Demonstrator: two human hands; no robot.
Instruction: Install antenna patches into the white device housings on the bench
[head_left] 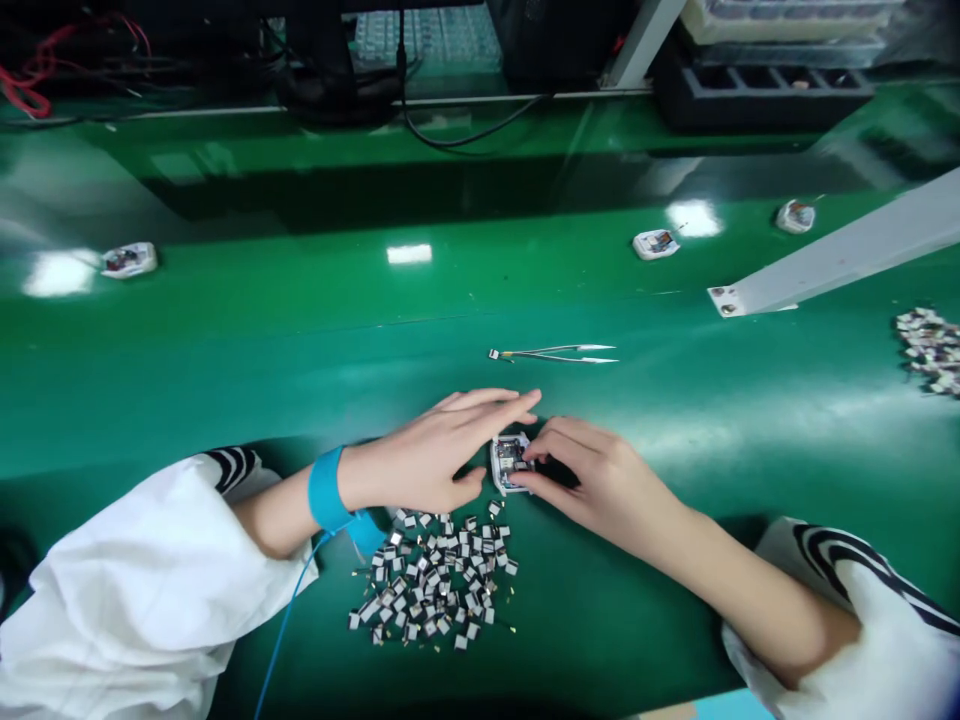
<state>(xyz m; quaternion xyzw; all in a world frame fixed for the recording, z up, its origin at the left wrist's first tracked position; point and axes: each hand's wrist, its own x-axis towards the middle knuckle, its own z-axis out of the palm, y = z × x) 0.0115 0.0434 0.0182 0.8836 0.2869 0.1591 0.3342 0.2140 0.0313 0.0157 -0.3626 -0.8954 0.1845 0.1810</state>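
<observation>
A small white square housing with a circuit board inside lies on the green table, between my hands. My left hand is at its left, fingers stretched out along its far edge and thumb apart, holding nothing visible. The fingers of my right hand are pinched together over the right side of the housing; whatever they may hold is too small to make out. Below my left hand is a spread of many small silver-and-black parts. Tweezers lie beyond my hands, their tips pointing right, beside one small part.
Similar white housings sit at the far left and far right. A grey metal bar slants in at right, near another pile of parts. A blue cord trails from my left wristband.
</observation>
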